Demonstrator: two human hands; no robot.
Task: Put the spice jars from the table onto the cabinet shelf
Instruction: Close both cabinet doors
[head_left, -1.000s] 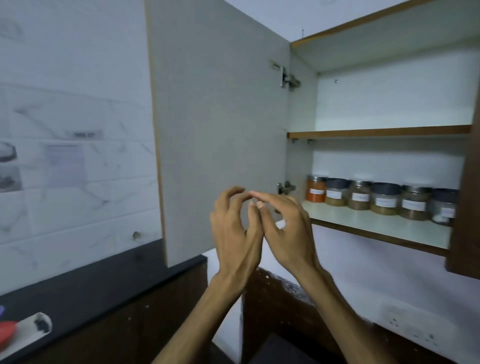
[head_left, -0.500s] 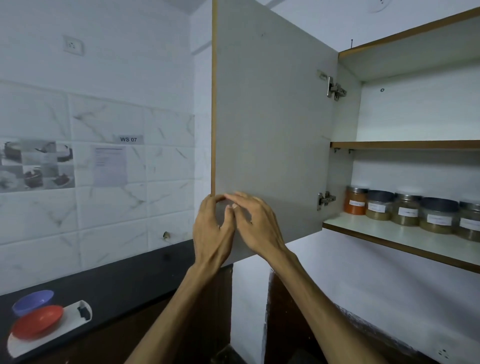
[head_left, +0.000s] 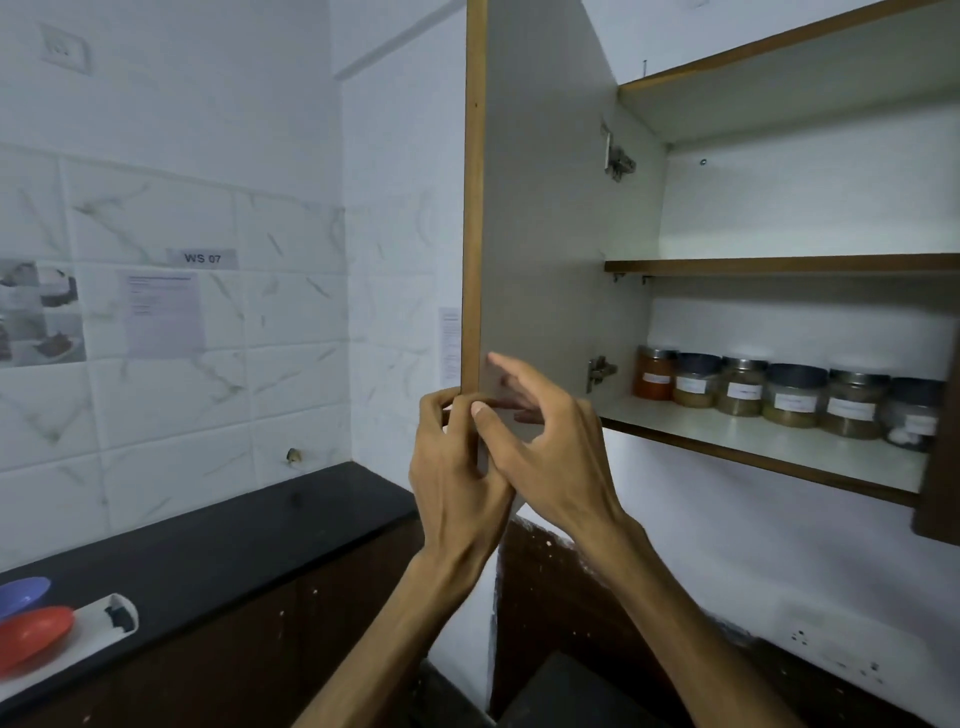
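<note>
Several labelled spice jars (head_left: 789, 396) stand in a row at the back of the lower cabinet shelf (head_left: 753, 439); the leftmost jar (head_left: 655, 375) holds orange powder. The cabinet door (head_left: 540, 234) stands wide open, seen almost edge-on. My left hand (head_left: 457, 467) curls its fingers around the door's lower corner from the outer side. My right hand (head_left: 550, 447) lies against the door's inner face with fingers spread and the thumb at the edge beside my left fingers. Neither hand holds a jar.
An upper shelf (head_left: 779, 265) is bare in its visible part. A dark brown door (head_left: 943, 467) hangs at the right edge. Below left runs a black counter (head_left: 234, 545) with a red bowl (head_left: 31, 631), a blue bowl (head_left: 21, 595) and a white board (head_left: 104, 618).
Both hands have risen from in front of the door to its lower corner, and my left hand has closed on the edge. The door now appears nearly edge-on, with more of the left wall showing.
</note>
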